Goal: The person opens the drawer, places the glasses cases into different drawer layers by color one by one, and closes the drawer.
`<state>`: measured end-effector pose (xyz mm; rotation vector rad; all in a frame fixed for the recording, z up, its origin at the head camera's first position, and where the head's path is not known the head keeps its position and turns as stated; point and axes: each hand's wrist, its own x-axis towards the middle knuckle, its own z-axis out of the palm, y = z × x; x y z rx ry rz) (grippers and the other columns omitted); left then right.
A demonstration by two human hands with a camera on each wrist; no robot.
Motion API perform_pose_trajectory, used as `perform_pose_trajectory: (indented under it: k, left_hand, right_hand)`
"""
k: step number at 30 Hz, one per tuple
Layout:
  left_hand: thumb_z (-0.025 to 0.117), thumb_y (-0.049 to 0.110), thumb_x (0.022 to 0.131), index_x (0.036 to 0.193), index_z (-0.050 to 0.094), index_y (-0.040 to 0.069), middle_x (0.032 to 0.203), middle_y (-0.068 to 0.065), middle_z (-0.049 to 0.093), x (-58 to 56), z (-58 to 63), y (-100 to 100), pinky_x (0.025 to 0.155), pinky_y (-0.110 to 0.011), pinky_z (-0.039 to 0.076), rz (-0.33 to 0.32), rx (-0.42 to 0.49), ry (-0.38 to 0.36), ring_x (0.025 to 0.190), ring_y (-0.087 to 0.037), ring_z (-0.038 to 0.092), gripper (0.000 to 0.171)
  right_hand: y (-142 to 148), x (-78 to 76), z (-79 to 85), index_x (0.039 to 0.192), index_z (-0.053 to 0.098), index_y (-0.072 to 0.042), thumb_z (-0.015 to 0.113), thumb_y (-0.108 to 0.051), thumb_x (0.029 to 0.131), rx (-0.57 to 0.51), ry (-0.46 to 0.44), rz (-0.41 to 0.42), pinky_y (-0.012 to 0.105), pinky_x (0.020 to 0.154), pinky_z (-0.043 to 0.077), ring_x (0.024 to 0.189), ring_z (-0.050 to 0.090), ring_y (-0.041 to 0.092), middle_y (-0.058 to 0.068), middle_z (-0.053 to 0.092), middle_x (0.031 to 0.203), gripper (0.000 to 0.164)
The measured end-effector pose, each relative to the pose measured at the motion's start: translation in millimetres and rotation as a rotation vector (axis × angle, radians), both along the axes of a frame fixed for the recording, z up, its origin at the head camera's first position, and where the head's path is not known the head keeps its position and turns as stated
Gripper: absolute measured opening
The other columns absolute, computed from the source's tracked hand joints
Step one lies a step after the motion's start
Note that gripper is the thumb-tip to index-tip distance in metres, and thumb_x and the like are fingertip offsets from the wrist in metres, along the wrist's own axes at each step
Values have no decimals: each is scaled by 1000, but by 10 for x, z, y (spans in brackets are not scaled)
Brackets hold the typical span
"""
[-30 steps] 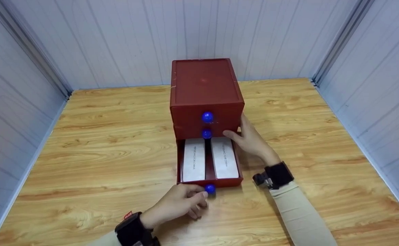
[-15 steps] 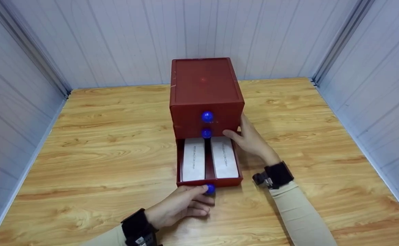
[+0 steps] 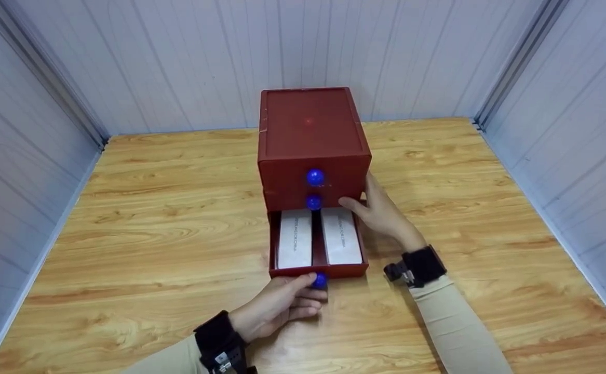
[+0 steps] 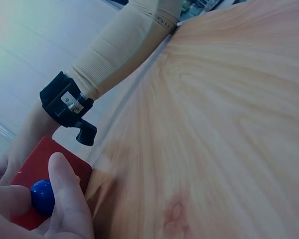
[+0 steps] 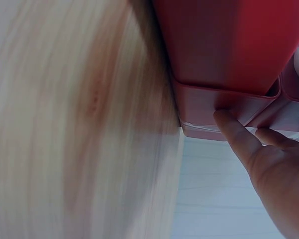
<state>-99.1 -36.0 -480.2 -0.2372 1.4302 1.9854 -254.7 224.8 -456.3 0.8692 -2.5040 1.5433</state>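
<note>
A dark red drawer cabinet (image 3: pixel 308 124) stands on the table. Its lowest drawer (image 3: pixel 317 271) is pulled out, and two white boxes (image 3: pixel 295 241) with printed lettering lie side by side in it. My left hand (image 3: pixel 279 306) pinches the round blue knob (image 3: pixel 319 281) of that drawer between thumb and fingers, as the left wrist view shows close up. On the cabinet's right side rests my right hand (image 3: pixel 386 213), its thumb on the front near the middle knob (image 3: pixel 313 202). In the right wrist view its fingers (image 5: pixel 234 132) lie along the side wall.
Another blue knob (image 3: pixel 315 177) sits on the closed top drawer. The wood-grain table (image 3: pixel 167 218) extends to both sides of the cabinet. Pale panel walls (image 3: pixel 178 62) enclose it at the back, left and right.
My left thumb has come onto the knob, and the hand now pinches it. The lowest drawer has slid slightly inward with its boxes. My right hand has stayed in place.
</note>
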Motion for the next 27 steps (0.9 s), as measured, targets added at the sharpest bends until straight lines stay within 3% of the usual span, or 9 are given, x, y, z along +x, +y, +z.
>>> perform_pose_trajectory:
  k: [18,27]
  left_hand:
    - [67,28,107,120,69,-3,94,-8,78,-267,4,35,78,-24,63,29,14,53,79,-14,75,34]
    - [63,24,109,122,66,-6,90,-7,77,-459,-9,57,77,-23,63,57,35,60,76,-13,74,33]
  right_hand:
    - [-3,10,-9,168,22,-12,71,-21,103,4,-20,-35,52,115,47,139,54,30,13,45,159,82]
    - [-13,13,-4,168,21,-12,70,-21,104,1,-14,-34,55,115,46,142,51,31,14,45,160,82]
